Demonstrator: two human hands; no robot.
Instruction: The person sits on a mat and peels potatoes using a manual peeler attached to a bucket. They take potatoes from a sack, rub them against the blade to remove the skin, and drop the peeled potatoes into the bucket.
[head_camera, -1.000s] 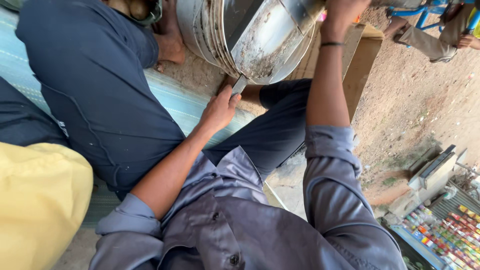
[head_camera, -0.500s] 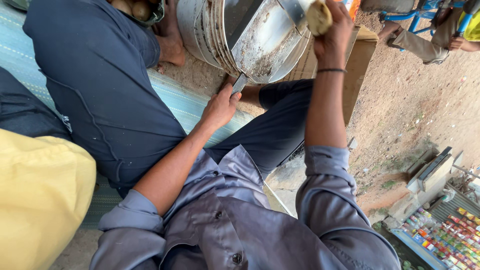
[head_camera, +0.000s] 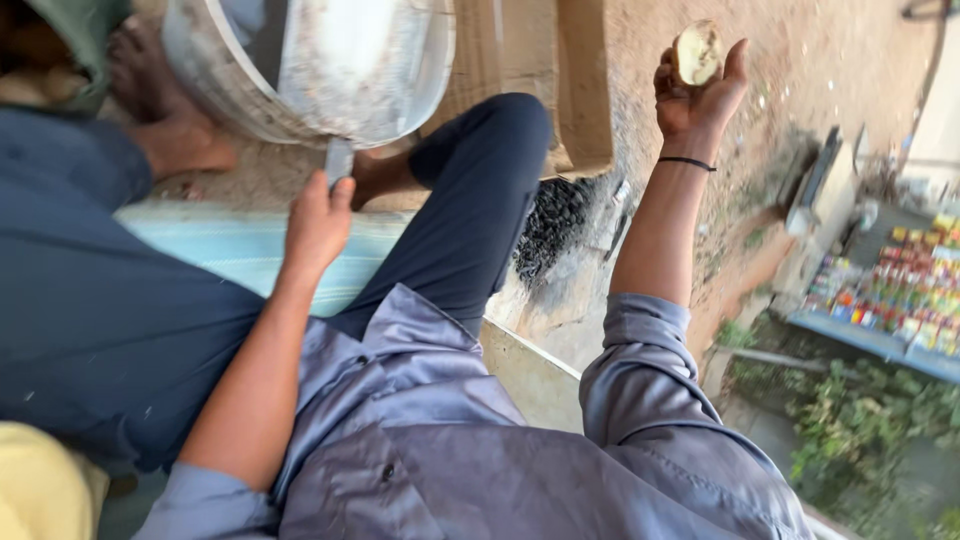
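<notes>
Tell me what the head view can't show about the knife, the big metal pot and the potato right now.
- Knife: handle hidden in the left hand, blade tip lost against the pot.
- Metal pot: cut off by the top edge; contents unseen.
- Potato in the right hand: far side hidden by fingers.
- Shelf goods: too small.

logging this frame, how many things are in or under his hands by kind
potato half, in right hand: 1
knife, in left hand: 1
metal basin, by the knife: 1
cardboard box, behind: 1
Total: 4
</notes>
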